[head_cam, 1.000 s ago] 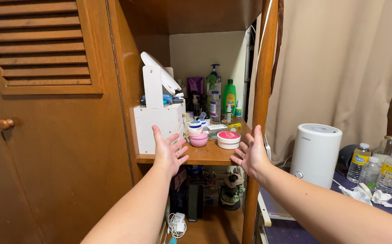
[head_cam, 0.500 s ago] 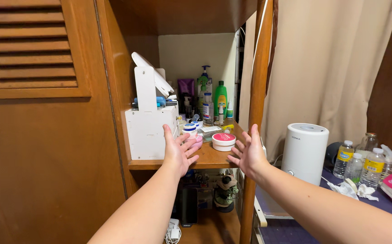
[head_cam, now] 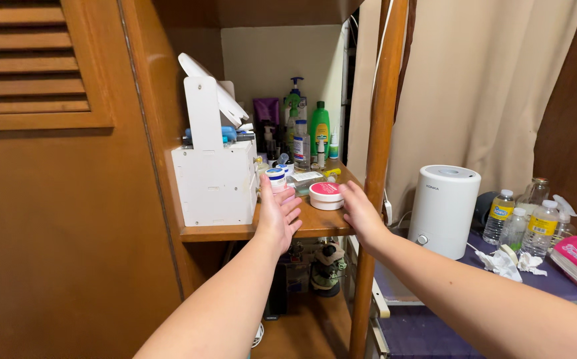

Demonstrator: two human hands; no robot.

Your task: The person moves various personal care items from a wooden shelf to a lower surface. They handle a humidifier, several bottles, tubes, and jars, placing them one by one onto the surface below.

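Standing at far left: wooden cabinet (head_cam: 55, 199) with louvred door panel, filling the left half of the view. Hanging at right: beige curtain (head_cam: 474, 86) behind a wooden post (head_cam: 378, 166) running top to bottom just right of the shelf. Sitting on a purple-covered table (head_cam: 434, 312) at right: white cylindrical humidifier (head_cam: 442, 209), with clear plastic bottles (head_cam: 524, 226) and crumpled tissues (head_cam: 509, 262) farther right. Resting on the wooden shelf (head_cam: 301, 226), left side: white organiser box (head_cam: 215, 183) with a tilted white lid or mirror on top. Crowding the far end of the shelf: green bottle (head_cam: 319, 129), pump bottle and small tubes, too small to sort further. Reaching in from near: left hand (head_cam: 276, 214), open with fingers spread, palm facing the shelf, hovering just beside the box's right face and holding nothing. Reaching in likewise: right hand (head_cam: 361, 213), open, fingers extended and touching or just beside the right edge of the round jar; contact not certain, nothing grasped. Lying near the shelf's front edge, between the two hands: round white jar with pink lid (head_cam: 325, 195). Sitting just left and farther back: small blue-lidded jar (head_cam: 276, 177).
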